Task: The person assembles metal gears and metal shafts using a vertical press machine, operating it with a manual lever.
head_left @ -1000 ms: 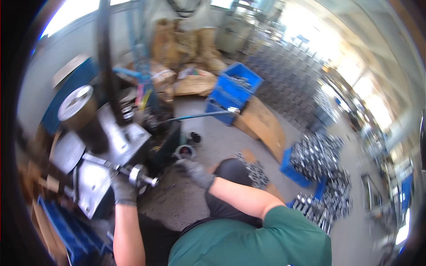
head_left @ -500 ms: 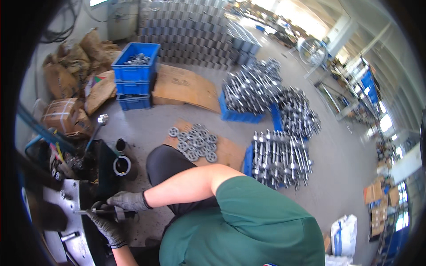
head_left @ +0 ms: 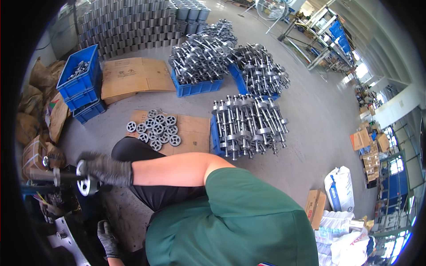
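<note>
**Right hand [head_left: 107, 170] at a shiny round part [head_left: 84, 186]**

The gloved fingers curl against the part, beside a dark bar [head_left: 69, 176]; I can't tell whether they grip it. The left hand [head_left: 108, 241] is loosely open, near the right edge of a metal plate [head_left: 66, 238]. Spoked wheels [head_left: 158, 129] lie toward the left edge of a cardboard sheet [head_left: 195, 133].
</note>
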A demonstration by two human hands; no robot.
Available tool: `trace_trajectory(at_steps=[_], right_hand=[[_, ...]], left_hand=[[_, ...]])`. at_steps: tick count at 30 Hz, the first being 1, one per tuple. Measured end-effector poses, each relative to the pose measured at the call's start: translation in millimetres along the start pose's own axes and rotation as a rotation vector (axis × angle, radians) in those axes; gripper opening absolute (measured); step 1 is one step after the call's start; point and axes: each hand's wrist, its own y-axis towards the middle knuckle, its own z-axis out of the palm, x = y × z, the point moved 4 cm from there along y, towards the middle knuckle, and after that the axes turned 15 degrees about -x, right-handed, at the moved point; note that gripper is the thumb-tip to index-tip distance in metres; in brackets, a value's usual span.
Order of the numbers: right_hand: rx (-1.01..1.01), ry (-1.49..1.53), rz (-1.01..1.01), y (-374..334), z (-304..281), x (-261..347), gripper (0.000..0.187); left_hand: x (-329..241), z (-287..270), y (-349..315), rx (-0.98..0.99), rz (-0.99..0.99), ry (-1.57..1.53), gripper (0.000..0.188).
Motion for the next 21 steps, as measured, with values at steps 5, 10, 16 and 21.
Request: trace_trajectory(at_steps=[5,10,16,21], right_hand=[[-0.258,-0.12,-0.087,-50,-88,138,0.025],[-0.615,-0.324,-0.188,-116,-227,237,0.032],[-1.224,-0.961,-0.232,-251,-358,388,0.031],[-1.518,-1.191,-0.177,-369,-410,437,0.024]], left_hand=[[-38,49,6,0.178,0.079,0.195,0.016],[-75,65,-5,0.173,0.079,0.243,0.015],[-72,62,-2,0.219,0.116,0.319,0.022],[-86,48,-22,0.156,0.085,0.19,0.024]])
